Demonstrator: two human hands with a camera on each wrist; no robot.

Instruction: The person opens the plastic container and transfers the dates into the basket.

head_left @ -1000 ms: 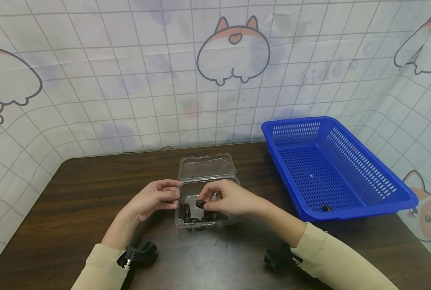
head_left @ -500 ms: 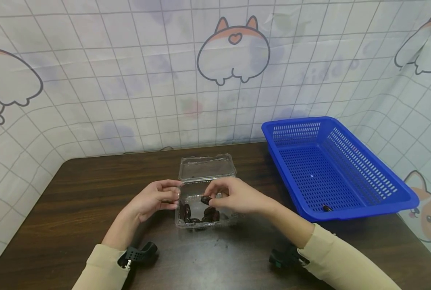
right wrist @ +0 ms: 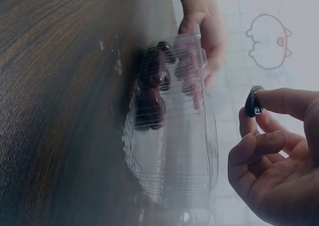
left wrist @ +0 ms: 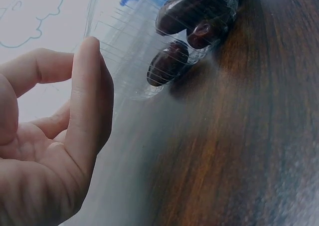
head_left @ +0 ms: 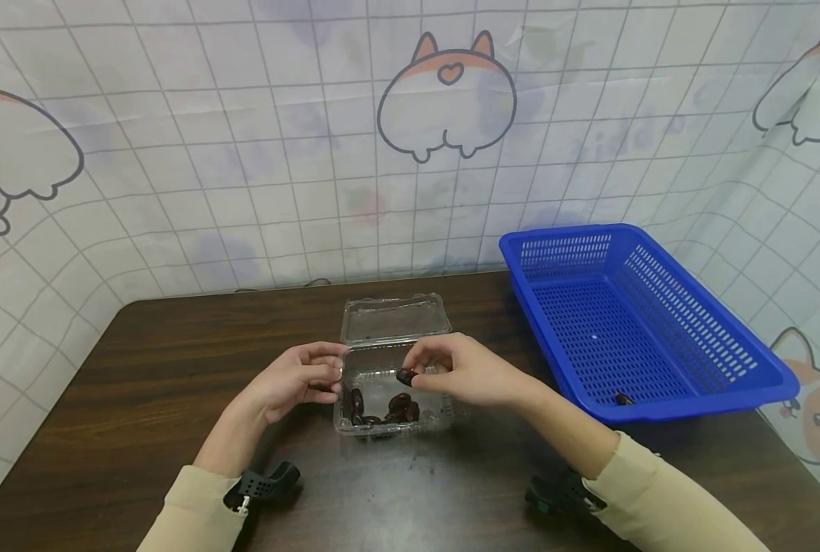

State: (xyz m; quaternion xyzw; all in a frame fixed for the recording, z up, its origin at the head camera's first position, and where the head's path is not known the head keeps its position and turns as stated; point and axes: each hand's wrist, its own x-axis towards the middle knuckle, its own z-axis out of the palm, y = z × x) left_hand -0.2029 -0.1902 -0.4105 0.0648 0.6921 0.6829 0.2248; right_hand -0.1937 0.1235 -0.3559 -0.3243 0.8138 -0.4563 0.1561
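In the head view, a clear plastic clamshell box stands on the table with its lid folded back. Several dark brown, shiny dates lie along its near side. My left hand holds the box's left side, thumb and fingers at the wall and rim; the left wrist view has the thumb upright beside the clear plastic. Over the box, my right hand pinches one date between thumb and fingers. That date also shows at the fingertips in the right wrist view.
A blue slotted basket stands at the right of the dark wooden table, with one small dark piece inside near its front wall. Behind the table hangs a white gridded sheet with cartoon prints.
My right hand has risen slightly and moved right with the pinched date, uncovering more of the dates in the box. My left hand stays at the box's left side.
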